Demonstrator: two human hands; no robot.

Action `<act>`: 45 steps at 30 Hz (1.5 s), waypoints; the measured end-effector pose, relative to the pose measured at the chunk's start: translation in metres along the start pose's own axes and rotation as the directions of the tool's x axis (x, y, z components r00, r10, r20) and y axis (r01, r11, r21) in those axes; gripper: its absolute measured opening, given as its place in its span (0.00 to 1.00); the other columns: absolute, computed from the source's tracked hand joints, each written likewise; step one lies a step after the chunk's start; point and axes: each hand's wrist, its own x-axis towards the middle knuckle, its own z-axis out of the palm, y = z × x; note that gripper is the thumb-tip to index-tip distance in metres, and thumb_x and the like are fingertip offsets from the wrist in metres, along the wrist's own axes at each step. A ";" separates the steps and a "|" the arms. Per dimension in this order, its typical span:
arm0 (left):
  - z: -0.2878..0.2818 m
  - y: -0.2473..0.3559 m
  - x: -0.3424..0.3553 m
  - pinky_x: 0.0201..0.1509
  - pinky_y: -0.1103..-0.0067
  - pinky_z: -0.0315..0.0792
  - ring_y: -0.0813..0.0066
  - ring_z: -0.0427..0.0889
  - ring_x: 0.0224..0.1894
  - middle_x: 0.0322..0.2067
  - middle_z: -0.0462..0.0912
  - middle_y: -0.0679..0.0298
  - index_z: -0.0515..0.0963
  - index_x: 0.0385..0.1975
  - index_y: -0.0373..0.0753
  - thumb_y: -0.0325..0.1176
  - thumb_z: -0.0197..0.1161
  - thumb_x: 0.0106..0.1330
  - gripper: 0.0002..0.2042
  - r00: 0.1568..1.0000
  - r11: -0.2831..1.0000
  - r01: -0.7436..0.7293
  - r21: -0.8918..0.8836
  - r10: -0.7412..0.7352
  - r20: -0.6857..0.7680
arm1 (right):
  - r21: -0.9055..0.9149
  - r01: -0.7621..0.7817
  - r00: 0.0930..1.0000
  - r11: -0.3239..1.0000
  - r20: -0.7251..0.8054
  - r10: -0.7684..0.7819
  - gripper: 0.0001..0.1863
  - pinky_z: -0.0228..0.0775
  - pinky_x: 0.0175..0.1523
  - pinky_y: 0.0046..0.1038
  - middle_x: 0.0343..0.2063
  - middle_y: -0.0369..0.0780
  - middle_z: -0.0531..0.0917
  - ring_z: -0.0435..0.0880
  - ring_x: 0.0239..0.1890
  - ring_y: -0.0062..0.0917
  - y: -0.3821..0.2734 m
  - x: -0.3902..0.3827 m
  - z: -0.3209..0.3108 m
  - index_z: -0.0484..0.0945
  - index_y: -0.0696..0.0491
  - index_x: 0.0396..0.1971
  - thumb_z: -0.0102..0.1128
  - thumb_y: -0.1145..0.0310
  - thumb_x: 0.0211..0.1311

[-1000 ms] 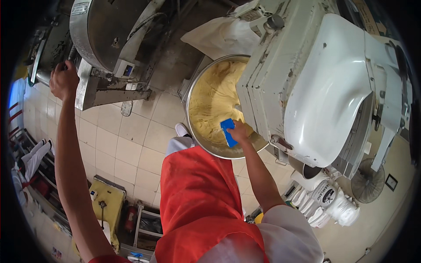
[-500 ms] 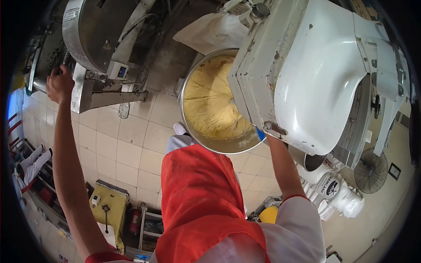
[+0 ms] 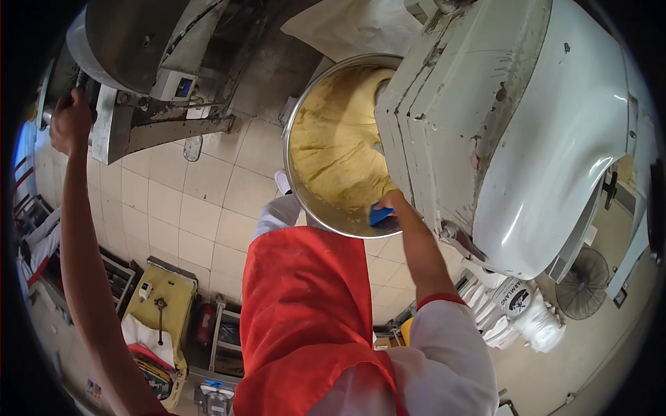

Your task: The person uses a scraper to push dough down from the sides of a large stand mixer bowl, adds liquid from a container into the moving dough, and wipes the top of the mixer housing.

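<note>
A steel bowl (image 3: 290,170) holds yellow dough (image 3: 333,145) beneath the large white housing (image 3: 527,159) of a mixer, which hides the bowl's right side. My right hand (image 3: 392,201) grips a blue plastic scraper (image 3: 380,215) inside the bowl, low on its near inner wall at the dough's edge. Out to the left, my left hand (image 3: 69,123) is closed around a dark metal bar or handle (image 3: 81,81) on another steel machine (image 3: 121,38); exactly what it grips is partly hidden.
Tiled floor (image 3: 201,194) lies below. A yellow machine (image 3: 152,298), a red extinguisher (image 3: 205,322) and racks are at lower left, near another person's white-clad legs (image 3: 41,236). Stacked white sacks (image 3: 513,312) and a fan (image 3: 581,284) are at lower right. A white cloth (image 3: 347,24) hangs behind the bowl.
The scraper went rightward under the housing's edge, then came back left along the bowl's near wall. My left hand stays on its machine while the whole view has shifted somewhat.
</note>
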 end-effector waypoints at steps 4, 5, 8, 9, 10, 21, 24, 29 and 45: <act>-0.002 0.008 -0.005 0.49 0.63 0.70 0.54 0.78 0.48 0.43 0.81 0.61 0.80 0.41 0.55 0.58 0.43 0.58 0.23 0.999 0.998 0.054 0.044 -0.054 -0.010 | 0.146 0.013 0.997 0.989 0.073 -0.024 0.13 0.69 0.26 0.24 0.26 0.37 0.79 0.76 0.25 0.22 -0.037 -0.012 0.049 0.77 0.54 0.35 0.67 0.66 0.51; -0.003 0.008 -0.004 0.49 0.63 0.70 0.54 0.78 0.47 0.43 0.82 0.60 0.80 0.41 0.55 0.58 0.43 0.58 0.23 0.999 0.997 0.054 0.048 -0.054 0.000 | 0.186 0.023 0.996 0.982 0.080 -0.038 0.13 0.69 0.25 0.24 0.26 0.36 0.79 0.76 0.24 0.21 -0.047 -0.017 0.051 0.77 0.54 0.35 0.68 0.66 0.51; -0.002 0.008 -0.007 0.49 0.63 0.70 0.53 0.78 0.47 0.42 0.82 0.60 0.80 0.41 0.55 0.57 0.43 0.58 0.22 0.999 0.999 0.029 0.043 -0.028 -0.019 | 0.292 0.058 0.988 0.955 0.119 -0.096 0.13 0.67 0.23 0.22 0.25 0.36 0.78 0.75 0.22 0.21 -0.043 -0.029 0.044 0.77 0.53 0.34 0.69 0.66 0.51; -0.002 0.006 -0.006 0.49 0.63 0.70 0.53 0.78 0.46 0.42 0.82 0.59 0.80 0.41 0.56 0.57 0.43 0.59 0.22 0.999 0.999 0.003 0.038 -0.001 -0.047 | 0.284 0.065 0.980 0.957 0.160 -0.114 0.13 0.67 0.23 0.22 0.25 0.35 0.78 0.74 0.22 0.21 -0.036 -0.034 0.032 0.77 0.53 0.34 0.69 0.66 0.51; -0.002 0.003 -0.005 0.49 0.63 0.70 0.53 0.78 0.46 0.42 0.82 0.59 0.80 0.41 0.56 0.57 0.43 0.59 0.22 0.999 0.999 0.005 0.037 -0.003 -0.047 | 0.268 0.072 0.974 0.961 0.188 -0.126 0.13 0.67 0.23 0.22 0.25 0.35 0.78 0.74 0.22 0.21 -0.028 -0.042 0.018 0.77 0.53 0.34 0.69 0.66 0.51; -0.007 0.010 -0.007 0.52 0.64 0.69 0.54 0.76 0.49 0.45 0.80 0.59 0.80 0.43 0.55 0.56 0.44 0.59 0.22 0.999 0.999 0.036 0.019 -0.036 -0.026 | 0.593 -0.034 0.989 0.804 0.135 -0.057 0.17 0.66 0.24 0.22 0.26 0.34 0.76 0.73 0.23 0.22 -0.049 -0.029 0.068 0.76 0.50 0.36 0.73 0.67 0.47; -0.005 0.008 -0.009 0.54 0.64 0.68 0.54 0.76 0.51 0.47 0.79 0.59 0.80 0.45 0.55 0.55 0.44 0.59 0.23 1.000 0.999 0.023 0.024 -0.023 -0.004 | 0.531 -0.051 0.967 0.846 0.237 -0.090 0.16 0.66 0.24 0.20 0.26 0.33 0.76 0.72 0.22 0.23 -0.082 -0.060 0.057 0.76 0.50 0.36 0.73 0.68 0.47; -0.005 0.009 -0.007 0.54 0.65 0.68 0.54 0.76 0.51 0.47 0.79 0.59 0.80 0.45 0.55 0.56 0.43 0.60 0.23 1.000 0.999 0.019 0.027 -0.019 -0.005 | 0.283 0.149 0.983 0.947 0.058 -0.172 0.15 0.65 0.23 0.20 0.25 0.34 0.76 0.71 0.21 0.22 -0.041 -0.054 -0.049 0.75 0.50 0.33 0.72 0.65 0.49; -0.004 0.004 -0.007 0.50 0.64 0.70 0.55 0.77 0.49 0.45 0.81 0.61 0.81 0.42 0.56 0.55 0.45 0.58 0.21 0.998 0.998 0.056 0.042 -0.056 -0.015 | 0.368 -0.162 0.962 0.916 0.264 0.064 0.12 0.59 0.15 0.18 0.19 0.35 0.74 0.70 0.18 0.20 -0.069 -0.027 0.068 0.74 0.50 0.27 0.66 0.60 0.54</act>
